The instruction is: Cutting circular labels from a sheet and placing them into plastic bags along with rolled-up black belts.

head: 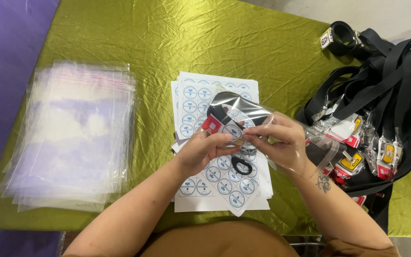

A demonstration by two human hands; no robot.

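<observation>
A clear plastic bag (243,107) with a black strap (215,112) and a red-and-white tag (212,123) inside it is held above the middle of a table covered in a creased green cloth (191,38). The person's left hand (203,150) grips the lower end of the bag, fingers curled round it beside the tag, while the right hand (281,143) pinches the bag's front between thumb and fingertips, touching the fingers of the left; the loose end of the bag drapes over the right wrist. A small round sticker (234,132) sits on the bag where the two hands meet. Directly beneath the hands lies a stack of sticker sheets (200,102), white with rows of round blue-and-white labels, and a black loop (241,165) hangs over them just below the hands. To the left, well apart, a fanned pile of empty clear bags (72,138) rests on the cloth. To the right, a heap of black straps (386,76) with red, white and yellow tags, some already in plastic, lies near the table's edge.
</observation>
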